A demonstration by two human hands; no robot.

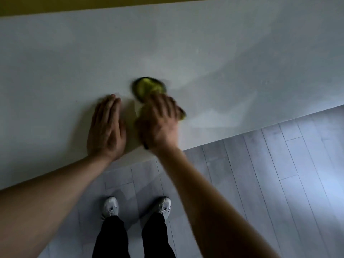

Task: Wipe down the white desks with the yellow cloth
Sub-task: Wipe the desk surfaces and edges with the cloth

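Here, head view: wiping step is under way, with the right hand (158, 121) pressing the bunched yellow cloth (149, 88) onto the white tabletop (55, 71) near its front edge; blur hides whether the fingers curl round it. Left hand (107, 129) rests flat just beside, fingers straight. Judged next: carry the cloth toward the far edge, pressure even.
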